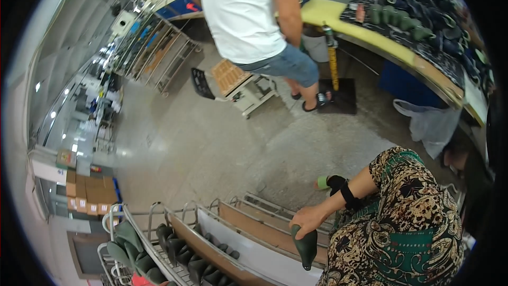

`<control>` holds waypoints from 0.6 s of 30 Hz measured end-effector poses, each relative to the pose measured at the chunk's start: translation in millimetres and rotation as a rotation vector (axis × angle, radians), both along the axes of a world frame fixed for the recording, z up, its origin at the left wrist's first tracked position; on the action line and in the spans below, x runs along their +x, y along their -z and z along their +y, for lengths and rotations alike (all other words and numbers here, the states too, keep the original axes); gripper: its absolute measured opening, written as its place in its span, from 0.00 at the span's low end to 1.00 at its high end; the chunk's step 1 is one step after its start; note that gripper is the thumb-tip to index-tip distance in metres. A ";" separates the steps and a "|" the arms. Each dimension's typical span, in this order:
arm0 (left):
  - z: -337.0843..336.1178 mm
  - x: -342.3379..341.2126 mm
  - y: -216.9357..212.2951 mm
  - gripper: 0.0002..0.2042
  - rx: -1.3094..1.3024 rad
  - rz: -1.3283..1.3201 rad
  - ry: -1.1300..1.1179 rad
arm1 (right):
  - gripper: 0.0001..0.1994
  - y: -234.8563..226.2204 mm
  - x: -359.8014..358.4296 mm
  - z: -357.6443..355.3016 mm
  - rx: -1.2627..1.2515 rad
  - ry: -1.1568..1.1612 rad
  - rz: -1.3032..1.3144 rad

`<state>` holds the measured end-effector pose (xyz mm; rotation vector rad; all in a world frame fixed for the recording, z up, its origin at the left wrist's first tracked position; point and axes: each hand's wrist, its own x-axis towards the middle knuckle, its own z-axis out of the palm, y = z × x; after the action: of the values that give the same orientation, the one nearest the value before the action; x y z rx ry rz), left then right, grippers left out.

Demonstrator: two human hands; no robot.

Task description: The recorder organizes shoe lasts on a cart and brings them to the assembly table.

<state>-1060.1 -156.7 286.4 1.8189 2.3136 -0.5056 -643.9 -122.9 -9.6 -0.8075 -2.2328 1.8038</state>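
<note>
Gripping a dark green, tapered shoe-shaped form [306,244], the wearer's hand [308,219] has its fingers clamped round the form's top, above the tiered metal rack [211,233]. Similar forms [182,254] already fill its lower shelves (upper boards look bare). The other hand is unseen.

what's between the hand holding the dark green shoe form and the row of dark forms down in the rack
In the head view, between the hand gripping the green shoe form and the row of dark forms lie the rack's slanted boards and metal rails, bare there.
</note>
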 end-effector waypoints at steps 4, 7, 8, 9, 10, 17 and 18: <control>26.7 -7.9 19.3 0.23 0.019 -0.262 0.086 | 0.18 17.6 25.0 -31.7 -0.104 0.243 0.046; 46.1 26.1 1.2 0.24 0.139 -0.355 0.184 | 0.19 29.1 47.1 -45.1 -0.077 0.377 0.037; 49.1 36.9 -7.1 0.24 0.179 -0.383 0.205 | 0.18 31.6 53.6 -46.8 -0.049 0.429 0.017; 50.7 46.7 -15.4 0.24 0.217 -0.411 0.222 | 0.18 30.4 63.6 -48.1 0.038 0.495 -0.064; 48.1 55.0 -21.2 0.24 0.254 -0.440 0.224 | 0.18 26.3 76.6 -48.7 -0.021 0.540 -0.132; 44.3 125.9 -35.4 0.25 0.523 -0.697 0.232 | 0.19 50.7 187.2 -44.8 -0.091 1.035 -0.124; 47.7 136.4 -37.7 0.25 0.561 -0.745 0.239 | 0.17 61.1 196.4 -43.0 -0.077 1.167 -0.127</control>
<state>-923.7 -109.0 324.1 2.0217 1.8050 0.7626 -447.5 -165.9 -70.7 -1.7518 -1.1825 1.2173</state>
